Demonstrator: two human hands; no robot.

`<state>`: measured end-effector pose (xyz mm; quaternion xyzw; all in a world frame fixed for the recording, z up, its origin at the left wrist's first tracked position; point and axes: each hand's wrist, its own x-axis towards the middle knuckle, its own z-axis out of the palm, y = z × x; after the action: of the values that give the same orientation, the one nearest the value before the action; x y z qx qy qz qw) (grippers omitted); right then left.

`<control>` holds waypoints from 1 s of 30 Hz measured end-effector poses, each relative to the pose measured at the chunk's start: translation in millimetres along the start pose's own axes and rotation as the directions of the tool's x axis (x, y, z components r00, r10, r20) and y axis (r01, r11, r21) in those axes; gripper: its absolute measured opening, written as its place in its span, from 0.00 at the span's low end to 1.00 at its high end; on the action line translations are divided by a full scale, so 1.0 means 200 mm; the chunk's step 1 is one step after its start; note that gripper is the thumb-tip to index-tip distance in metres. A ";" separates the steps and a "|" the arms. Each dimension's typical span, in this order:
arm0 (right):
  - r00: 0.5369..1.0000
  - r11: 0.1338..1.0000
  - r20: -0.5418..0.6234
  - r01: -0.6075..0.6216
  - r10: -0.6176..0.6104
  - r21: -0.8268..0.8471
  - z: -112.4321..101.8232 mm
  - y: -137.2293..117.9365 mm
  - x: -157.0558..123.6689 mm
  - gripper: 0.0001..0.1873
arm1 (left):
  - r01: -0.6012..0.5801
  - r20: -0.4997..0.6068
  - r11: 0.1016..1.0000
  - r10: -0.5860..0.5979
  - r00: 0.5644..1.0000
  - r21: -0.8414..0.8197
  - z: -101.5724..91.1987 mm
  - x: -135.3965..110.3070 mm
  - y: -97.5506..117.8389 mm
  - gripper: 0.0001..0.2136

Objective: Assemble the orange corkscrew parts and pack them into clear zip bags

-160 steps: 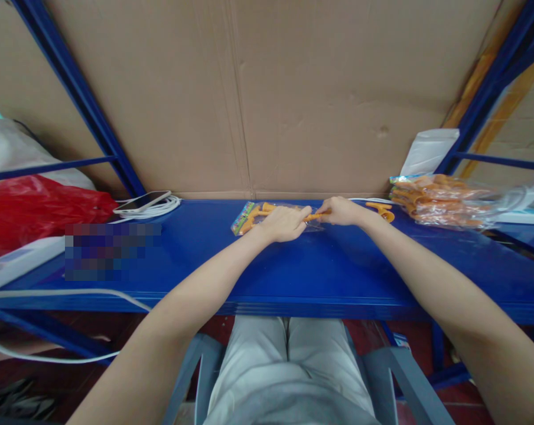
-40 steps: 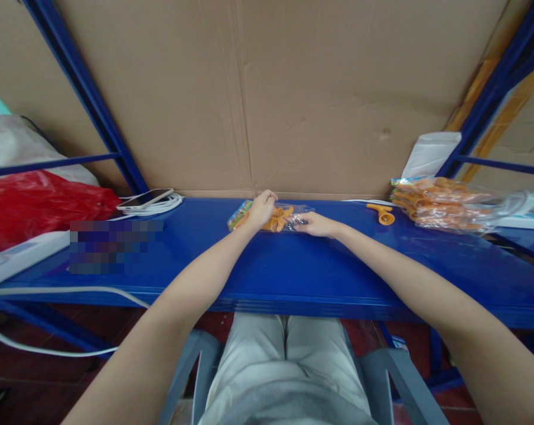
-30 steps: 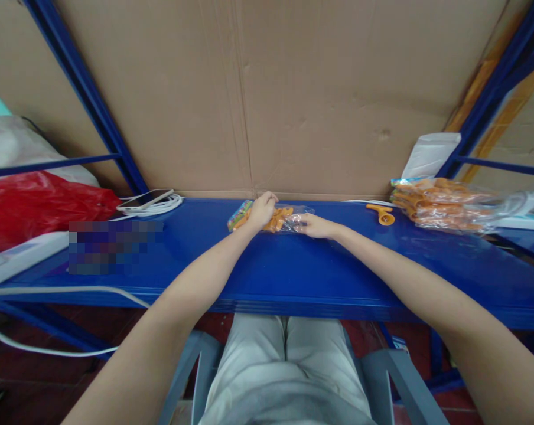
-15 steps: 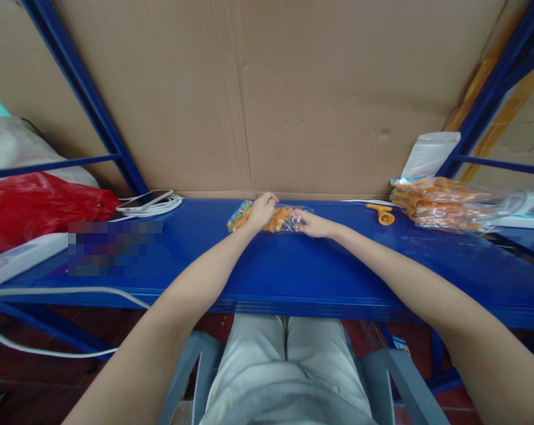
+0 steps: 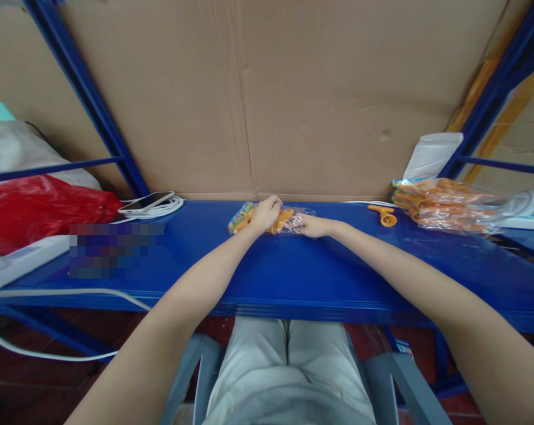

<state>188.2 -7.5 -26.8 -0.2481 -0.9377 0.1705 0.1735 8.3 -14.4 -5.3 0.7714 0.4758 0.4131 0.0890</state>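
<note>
A small clear plastic bag (image 5: pixel 281 218) holding several orange plastic pieces lies on the blue shelf (image 5: pixel 293 271) near the cardboard back wall. Its left end has a colourful printed header. My left hand (image 5: pixel 265 213) rests on the bag's left part with fingers curled over it. My right hand (image 5: pixel 312 225) pinches the bag's right, open end. One loose orange piece (image 5: pixel 383 213) lies on the shelf to the right, apart from both hands.
A pile of filled bags of orange pieces (image 5: pixel 444 202) sits at the right, with a white packet (image 5: pixel 432 154) behind it. At the left are a phone (image 5: pixel 146 202) on a coiled white cable, a red plastic bag (image 5: pixel 36 206) and blue rack posts.
Five seconds ago my right hand was pushing an orange piece into the bag; since then both hands have closed on the bag and shifted slightly toward the wall. Little movement in the last second.
</note>
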 end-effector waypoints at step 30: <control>0.929 0.951 -0.279 -0.286 0.245 -0.118 0.05 -0.05 -0.04 0.17 | -0.085 0.294 0.944 -0.013 0.956 0.318 -0.05 -0.01 0.06 0.12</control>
<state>186.9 -22.5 -32.8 -0.4060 -0.8748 0.0840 0.2507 8.8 -25.3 5.6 0.8366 0.5048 0.2116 0.0213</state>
